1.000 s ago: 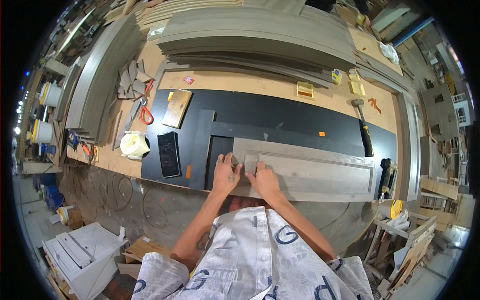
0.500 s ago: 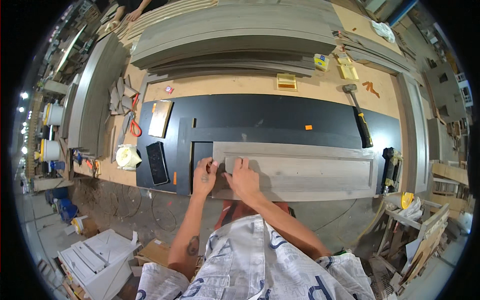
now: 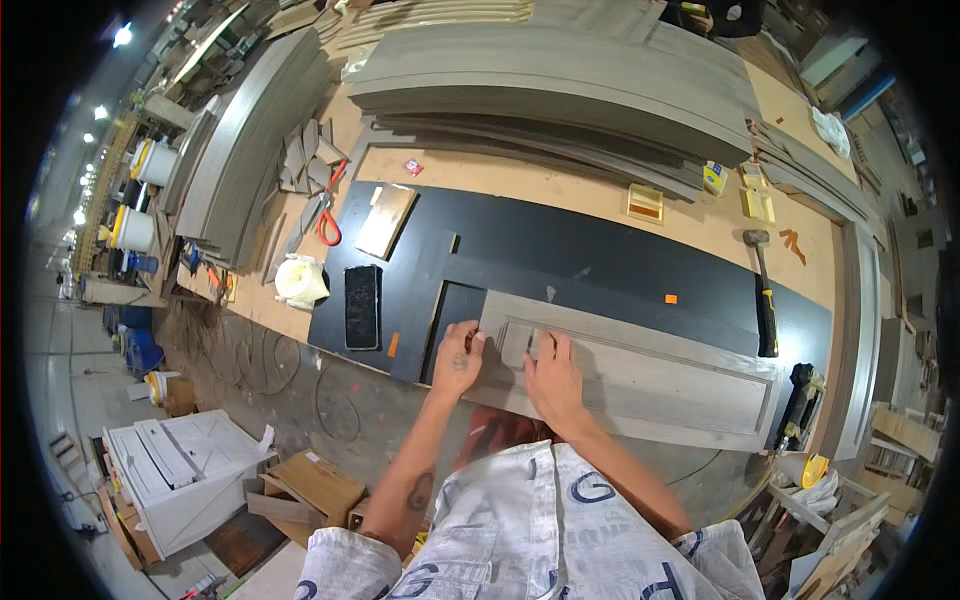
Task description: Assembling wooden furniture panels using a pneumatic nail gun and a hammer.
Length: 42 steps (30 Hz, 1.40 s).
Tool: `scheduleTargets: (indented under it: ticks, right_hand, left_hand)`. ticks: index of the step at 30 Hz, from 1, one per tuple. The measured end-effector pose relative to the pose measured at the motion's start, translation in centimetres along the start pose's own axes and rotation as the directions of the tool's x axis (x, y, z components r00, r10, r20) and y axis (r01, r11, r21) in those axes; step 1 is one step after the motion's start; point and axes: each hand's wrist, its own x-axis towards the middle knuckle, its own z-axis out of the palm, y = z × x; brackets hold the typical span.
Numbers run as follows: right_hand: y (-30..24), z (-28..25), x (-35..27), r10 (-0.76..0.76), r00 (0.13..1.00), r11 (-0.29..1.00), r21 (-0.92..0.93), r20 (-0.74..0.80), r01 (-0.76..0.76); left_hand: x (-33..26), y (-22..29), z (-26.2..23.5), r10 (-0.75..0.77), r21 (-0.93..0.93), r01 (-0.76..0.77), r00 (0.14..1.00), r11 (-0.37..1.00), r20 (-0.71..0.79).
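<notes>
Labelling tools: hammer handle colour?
Black with a yellow band, on the hammer; head view.

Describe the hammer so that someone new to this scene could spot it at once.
On the long wooden workbench lies a wide black sheet. At its right end, beyond the grey framed panel, lies the hammer, its grey metal head pointing away from the person. Its black-and-yellow handle sets it apart.

Two hands point(image 3: 458, 362) point(image 3: 552, 375), one grey panel point(image 3: 640, 375), one hammer point(image 3: 763, 290), one phone point(image 3: 361, 306).
</notes>
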Motion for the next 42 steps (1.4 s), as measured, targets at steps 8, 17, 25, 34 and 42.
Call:
scheduleTargets:
  ticks: [8,17,25,34,42]
  right_hand:
    - [-0.7,3.1,0.5,0.195,0.981,0.980,-0.039,-0.017,-0.196]
    - [6.2,-2.0,1.4,0.263,0.962,0.927,0.297,-0.074,-0.231]
    - [35.1,-24.7,5.6,0.377,0.735,0.656,-0.398,-0.564,-0.641]
    - [25.2,-21.3,0.0,0.595,0.796,0.704,0.547,-0.106,-0.453]
    - [2.6,-2.8,-8.0,0.573,0.684,0.034,0.820,0.452,-0.571]
  left_hand:
    - [0.2,1.3,0.7,0.034,0.060,-0.035,0.999,0.998,0.009]
    - [-0.2,0.4,2.1,0.114,0.258,-0.092,0.991,0.962,-0.074]
    - [-0.3,1.5,3.1,0.128,0.150,-0.108,0.984,0.983,-0.128]
    - [-0.6,2.4,2.1,-0.212,0.155,0.213,0.977,0.965,-0.024]
    - [-0.1,1.2,3.4,0.031,0.168,-0.023,0.999,0.986,-0.040]
